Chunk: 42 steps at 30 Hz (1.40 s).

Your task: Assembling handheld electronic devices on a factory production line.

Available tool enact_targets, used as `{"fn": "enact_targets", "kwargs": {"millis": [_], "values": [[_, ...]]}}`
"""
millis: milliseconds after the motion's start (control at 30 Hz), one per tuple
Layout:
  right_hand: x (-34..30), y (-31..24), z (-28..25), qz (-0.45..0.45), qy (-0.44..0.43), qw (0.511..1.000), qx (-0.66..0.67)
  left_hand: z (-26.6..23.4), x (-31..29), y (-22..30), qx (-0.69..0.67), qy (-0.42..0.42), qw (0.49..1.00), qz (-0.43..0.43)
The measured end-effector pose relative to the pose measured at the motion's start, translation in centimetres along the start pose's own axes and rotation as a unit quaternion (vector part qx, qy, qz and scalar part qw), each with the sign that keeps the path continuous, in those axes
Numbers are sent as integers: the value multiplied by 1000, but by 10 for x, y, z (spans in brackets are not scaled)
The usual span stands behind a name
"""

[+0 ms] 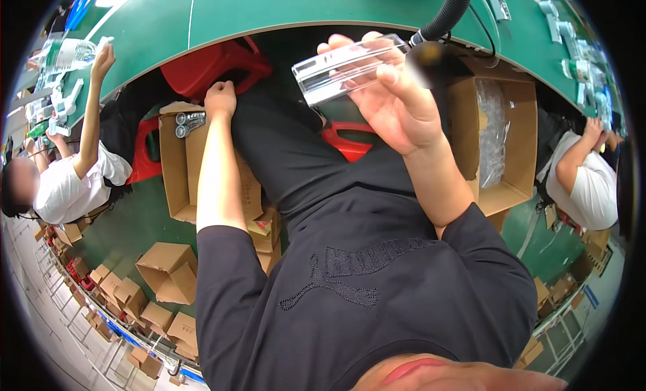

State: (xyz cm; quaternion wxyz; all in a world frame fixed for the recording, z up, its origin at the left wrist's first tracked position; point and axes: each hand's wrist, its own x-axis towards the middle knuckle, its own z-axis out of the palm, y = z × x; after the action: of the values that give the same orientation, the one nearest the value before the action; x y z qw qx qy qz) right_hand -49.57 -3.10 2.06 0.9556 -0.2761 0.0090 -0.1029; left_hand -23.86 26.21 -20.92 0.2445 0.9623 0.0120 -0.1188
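Observation:
My right hand (397, 98) is raised in front of me and grips a clear, long plastic case (330, 71) between thumb and fingers. The case is tilted, with its left end lower, and its hollow inside shows through. Lower and to the left, my left hand (220, 100) is curled beside my knee, close to the edge of a red plastic stool (202, 71). Its fingertips are hidden, so what they hold, if anything, cannot be made out. An open cardboard box (176, 189) with several grey round-ended parts (190, 124) stands next to my left forearm.
On my right, another open cardboard box (518, 169) holds clear plastic wrapping (491, 135). A green workbench (269, 7) curves across the front, with a black flexible hose (452, 17) above it. Co-workers sit on both sides. Cardboard boxes (168, 270) stand behind on the left.

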Motion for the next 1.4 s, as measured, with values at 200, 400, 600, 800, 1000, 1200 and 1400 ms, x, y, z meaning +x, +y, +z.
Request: {"fn": "enact_targets", "kwargs": {"millis": [200,400,600,800,1000,1200,1400], "values": [[-6,-7,-2,-20,85,996,19,4,0,-2,-7,9,1000,2],[-2,-7,-5,-43,147,988,-29,11,1,-3,-14,-6,1000,27],[-7,6,-32,28,131,991,-31,-6,-12,0,-68,81,992,71],[-51,1,-106,96,286,953,-15,-31,-55,37,-120,93,981,118],[-73,-6,-131,95,348,932,-30,-27,-48,41,-100,95,986,92],[-57,-6,-134,98,293,950,-47,-23,-45,43,-99,91,987,86],[-74,-46,-234,210,141,955,-154,-18,-45,41,-85,71,992,67]]}}
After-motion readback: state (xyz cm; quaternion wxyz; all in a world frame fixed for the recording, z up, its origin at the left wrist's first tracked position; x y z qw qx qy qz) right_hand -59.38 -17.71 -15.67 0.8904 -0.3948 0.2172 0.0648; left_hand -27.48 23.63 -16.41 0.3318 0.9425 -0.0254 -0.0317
